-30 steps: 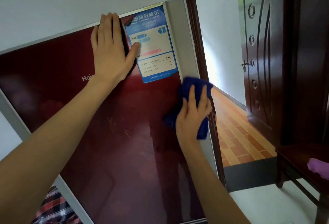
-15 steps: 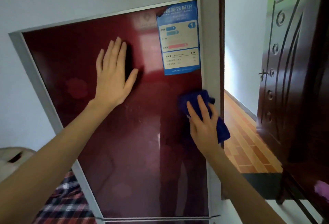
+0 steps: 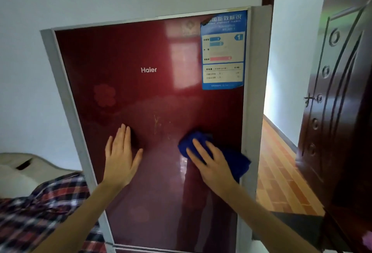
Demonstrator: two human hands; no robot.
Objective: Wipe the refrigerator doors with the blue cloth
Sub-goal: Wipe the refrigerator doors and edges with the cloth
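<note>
Fingers (image 3: 198, 148) of your right hand (image 3: 213, 166) pressed straight on the blue cloth (image 3: 237, 162) at four o'clock on the refrigerator door (image 3: 141, 101); your left hand (image 3: 120, 160) lay flat, straight-fingered, at eight o'clock.

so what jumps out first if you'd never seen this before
The glossy red fridge door fills the middle of the view, with a blue label in its top right corner. Low on the door, the right hand presses a blue cloth near the right edge, and the left hand lies flat beside it.

Blue cloth (image 3: 238, 162) against refrigerator door (image 3: 128, 51)
</note>
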